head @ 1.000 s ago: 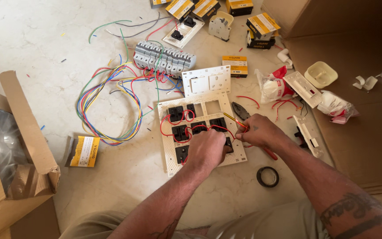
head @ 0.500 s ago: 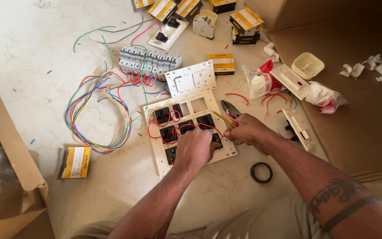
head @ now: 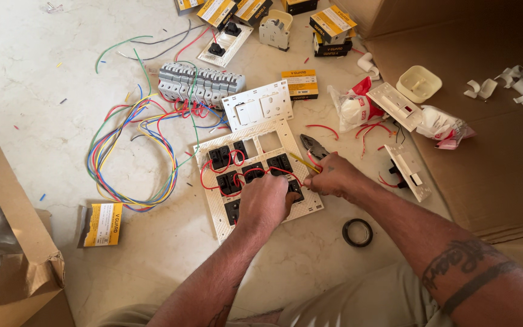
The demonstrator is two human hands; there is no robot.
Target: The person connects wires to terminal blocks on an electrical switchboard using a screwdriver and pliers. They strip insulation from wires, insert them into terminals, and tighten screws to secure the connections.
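Hands (head: 266, 200) unmoved, switch plate (head: 255, 175) beneath grip.

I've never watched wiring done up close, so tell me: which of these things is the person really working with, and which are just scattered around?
In use:
- left hand pressing on the white switch plate
- right hand gripping pliers
- short red wires looping between the plate's black modules

Lying about:
- black tape roll
- row of grey breakers
- coloured cable bundle
- yellow boxes
- cardboard box
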